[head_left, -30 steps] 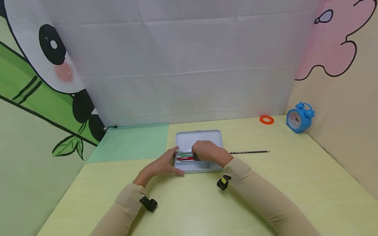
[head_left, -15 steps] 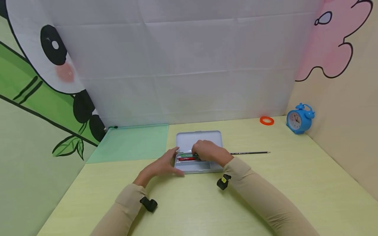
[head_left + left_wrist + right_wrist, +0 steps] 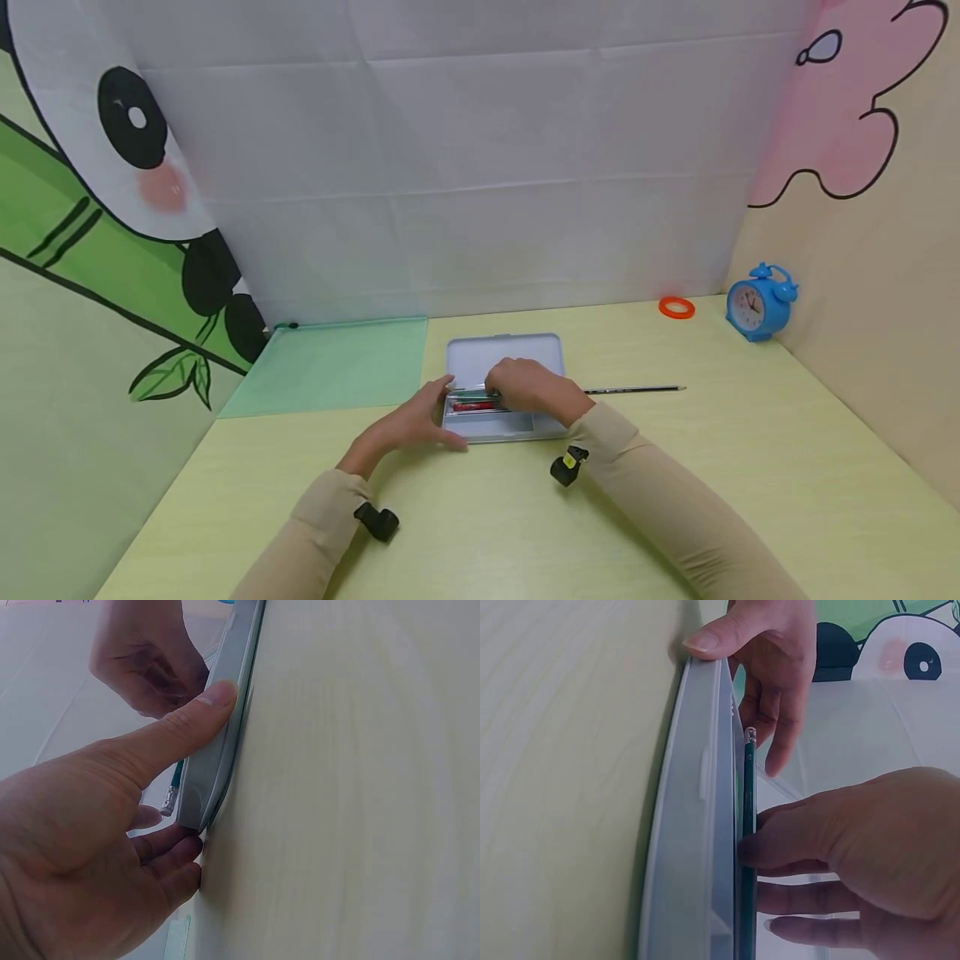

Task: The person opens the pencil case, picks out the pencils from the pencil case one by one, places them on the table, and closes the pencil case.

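Observation:
An open pale grey pencil case [image 3: 504,350] lies on the table with its lid folded back. My left hand [image 3: 411,421] holds its left end; in the left wrist view the thumb [image 3: 180,724] presses the front wall and the fingers sit round the corner. My right hand [image 3: 531,387] is over the tray; in the right wrist view its thumb and fingers [image 3: 885,855] pinch a dark green pencil [image 3: 749,780] with a metal-capped end, along the case's length. A red pen [image 3: 474,407] lies in the tray. The right hand hides the tray's middle.
A black pencil [image 3: 633,389] extends rightward from behind the right wrist. A green translucent sheet [image 3: 345,367] lies at the back left. An orange-red ring [image 3: 677,307] and a blue alarm clock [image 3: 759,302] stand at the back right, near the wall.
The bright green strip in the tray now looks darker, partly covered beside the right hand. Both hands keep almost the same place.

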`<state>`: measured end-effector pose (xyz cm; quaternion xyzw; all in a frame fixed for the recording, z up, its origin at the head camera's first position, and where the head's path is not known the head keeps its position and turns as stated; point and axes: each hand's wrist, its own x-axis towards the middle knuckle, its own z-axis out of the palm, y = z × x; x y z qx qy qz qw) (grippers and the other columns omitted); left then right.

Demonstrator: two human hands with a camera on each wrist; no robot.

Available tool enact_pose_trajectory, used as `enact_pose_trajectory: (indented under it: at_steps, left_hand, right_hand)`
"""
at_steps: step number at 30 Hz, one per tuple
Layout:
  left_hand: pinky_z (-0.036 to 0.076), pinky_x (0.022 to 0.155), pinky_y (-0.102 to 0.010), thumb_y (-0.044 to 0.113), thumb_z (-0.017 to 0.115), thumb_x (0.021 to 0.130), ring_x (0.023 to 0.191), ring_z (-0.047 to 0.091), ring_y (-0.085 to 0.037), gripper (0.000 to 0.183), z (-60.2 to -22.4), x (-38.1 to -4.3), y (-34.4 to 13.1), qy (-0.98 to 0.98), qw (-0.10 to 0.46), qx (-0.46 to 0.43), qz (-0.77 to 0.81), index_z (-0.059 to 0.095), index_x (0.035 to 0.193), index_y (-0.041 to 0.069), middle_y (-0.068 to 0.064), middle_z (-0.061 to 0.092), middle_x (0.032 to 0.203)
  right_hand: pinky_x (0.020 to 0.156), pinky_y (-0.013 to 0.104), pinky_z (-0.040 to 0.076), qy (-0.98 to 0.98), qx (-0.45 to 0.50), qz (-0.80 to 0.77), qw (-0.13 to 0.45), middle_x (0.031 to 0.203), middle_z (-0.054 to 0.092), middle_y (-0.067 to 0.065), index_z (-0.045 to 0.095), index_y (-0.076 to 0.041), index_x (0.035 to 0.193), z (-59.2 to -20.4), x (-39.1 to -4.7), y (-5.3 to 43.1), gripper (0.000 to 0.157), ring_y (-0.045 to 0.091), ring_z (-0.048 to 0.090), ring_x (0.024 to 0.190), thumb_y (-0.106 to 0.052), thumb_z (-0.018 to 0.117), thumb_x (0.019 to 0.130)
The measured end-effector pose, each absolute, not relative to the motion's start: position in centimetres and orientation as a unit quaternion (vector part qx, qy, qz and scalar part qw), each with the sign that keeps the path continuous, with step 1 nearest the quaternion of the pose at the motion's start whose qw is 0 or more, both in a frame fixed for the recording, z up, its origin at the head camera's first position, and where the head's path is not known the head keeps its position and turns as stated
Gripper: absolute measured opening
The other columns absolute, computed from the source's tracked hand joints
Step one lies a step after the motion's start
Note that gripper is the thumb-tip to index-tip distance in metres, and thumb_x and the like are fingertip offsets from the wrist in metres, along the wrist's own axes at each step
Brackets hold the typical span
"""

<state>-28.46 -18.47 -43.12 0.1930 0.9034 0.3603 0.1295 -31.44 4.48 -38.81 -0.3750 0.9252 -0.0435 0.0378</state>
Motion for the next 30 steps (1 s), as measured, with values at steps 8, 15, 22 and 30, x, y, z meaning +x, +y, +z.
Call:
enact_pose_trajectory:
  at_steps: [8,15,22,30]
  left_hand:
    - [0.023,0.118,-0.051,0.035,0.092,0.072,0.145,0.027,-0.033,0.120,-43.0,-28.4,-18.4,0.900,0.127,0.199,0.366,0.015,0.158,0.000,-0.018,0.027,0.159]
    - [0.023,0.118,-0.052,0.037,0.092,0.072,0.146,0.026,-0.032,0.120,-43.0,-28.5,-18.4,0.905,0.130,0.189,0.359,0.016,0.158,0.002,-0.017,0.026,0.160]
    - [0.024,0.117,-0.052,0.037,0.092,0.072,0.144,0.029,-0.032,0.120,-42.8,-28.3,-18.2,0.909,0.128,0.182,0.354,0.016,0.159,0.003,-0.016,0.029,0.158]
    - [0.025,0.116,-0.053,0.037,0.092,0.072,0.144,0.029,-0.033,0.120,-42.7,-28.2,-18.0,0.911,0.128,0.174,0.350,0.017,0.158,0.003,-0.017,0.029,0.158]
  right_hand:
    - [0.077,0.031,0.055,0.923,-0.380,-0.053,0.027,0.104,0.073,0.001,0.079,-0.008,0.104,-38.0,-30.7,4.5,0.016,0.012,0.064,0.086,-0.005,0.074,0.089]
    - [0.071,0.030,0.053,0.914,-0.404,-0.044,-0.005,0.094,0.070,0.002,0.079,-0.008,0.099,-37.4,-30.0,5.0,0.011,0.011,0.057,0.077,-0.006,0.076,0.088]
    - [0.069,0.029,0.051,0.916,-0.398,-0.051,-0.026,0.090,0.065,0.000,0.079,-0.010,0.104,-37.2,-29.2,6.1,0.018,0.012,0.055,0.076,-0.005,0.073,0.089]
    - [0.072,0.030,0.053,0.923,-0.378,-0.074,-0.029,0.099,0.069,0.003,0.078,-0.012,0.113,-37.2,-29.4,8.4,0.026,0.014,0.060,0.082,-0.003,0.070,0.090]
